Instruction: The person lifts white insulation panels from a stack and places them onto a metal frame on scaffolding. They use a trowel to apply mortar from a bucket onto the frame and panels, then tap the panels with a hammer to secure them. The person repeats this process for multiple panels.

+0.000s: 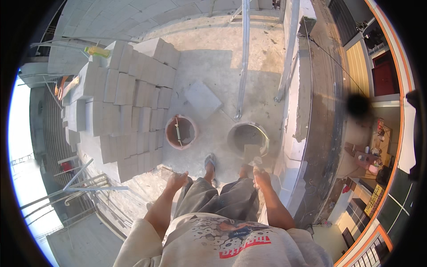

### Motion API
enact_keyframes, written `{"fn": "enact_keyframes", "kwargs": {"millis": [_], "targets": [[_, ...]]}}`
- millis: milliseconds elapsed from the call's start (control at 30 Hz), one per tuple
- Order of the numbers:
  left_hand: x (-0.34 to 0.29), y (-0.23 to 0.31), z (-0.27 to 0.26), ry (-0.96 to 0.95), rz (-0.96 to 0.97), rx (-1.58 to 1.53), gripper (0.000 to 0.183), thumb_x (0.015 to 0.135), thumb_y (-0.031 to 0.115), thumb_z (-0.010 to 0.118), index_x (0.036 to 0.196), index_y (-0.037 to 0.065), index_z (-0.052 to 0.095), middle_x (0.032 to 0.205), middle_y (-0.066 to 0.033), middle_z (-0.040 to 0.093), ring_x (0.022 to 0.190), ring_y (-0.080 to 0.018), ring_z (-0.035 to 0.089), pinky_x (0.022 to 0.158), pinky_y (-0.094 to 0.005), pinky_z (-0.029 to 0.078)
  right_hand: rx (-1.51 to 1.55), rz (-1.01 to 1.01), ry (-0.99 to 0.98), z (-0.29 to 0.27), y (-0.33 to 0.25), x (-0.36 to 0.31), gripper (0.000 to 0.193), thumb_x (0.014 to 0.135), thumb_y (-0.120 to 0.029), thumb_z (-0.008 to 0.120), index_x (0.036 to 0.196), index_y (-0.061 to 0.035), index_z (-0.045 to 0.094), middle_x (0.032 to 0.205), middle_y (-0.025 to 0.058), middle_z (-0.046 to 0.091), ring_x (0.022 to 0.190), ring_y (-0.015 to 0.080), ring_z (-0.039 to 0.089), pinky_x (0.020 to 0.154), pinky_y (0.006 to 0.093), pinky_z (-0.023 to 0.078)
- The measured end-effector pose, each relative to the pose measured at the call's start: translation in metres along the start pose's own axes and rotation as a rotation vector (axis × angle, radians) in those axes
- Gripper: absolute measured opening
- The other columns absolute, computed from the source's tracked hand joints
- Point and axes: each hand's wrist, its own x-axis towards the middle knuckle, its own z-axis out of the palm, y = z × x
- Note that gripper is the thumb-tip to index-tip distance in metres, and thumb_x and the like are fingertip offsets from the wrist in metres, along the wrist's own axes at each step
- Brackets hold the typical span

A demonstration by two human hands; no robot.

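Observation:
My right hand [261,178] grips a trowel [253,152], its flat, squarish, grey-coated blade pointing away from me over the near rim of a round grey bucket [230,139]. Grey material lies inside that bucket. My left hand [178,180] is closed in front of my left thigh. A thin strip shows beside its fingers, but I cannot tell whether it is held. Ahead of that hand stands a reddish bucket [167,133], with a slim stick-like tool [179,132] lying across its opening.
Pale blocks [129,102] are stacked high at left, with a yellow-green bottle [97,51] on top. A flat pale slab [203,99] lies on the floor beyond the buckets. Metal props [244,58] rise ahead. A low block wall [291,115] runs along my right.

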Motion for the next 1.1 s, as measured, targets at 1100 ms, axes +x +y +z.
{"fn": "enact_keyframes", "kwargs": {"millis": [1100], "targets": [[0.053,-0.53,-0.253,0.908,-0.407,-0.726,0.053,0.092,0.044,0.054,0.12,-0.002,0.06,0.109,-0.0258,0.065,0.104,-0.0371,0.063,0.091,-0.0427,0.047,-0.404,-0.413,-0.028,0.354,-0.211,-0.153,0.04,0.087,-0.013,0.059,0.123,0.0013,0.049,0.089,0.0128,0.061,0.058,0.0199,0.062,0.046,0.0286,0.052]]}}
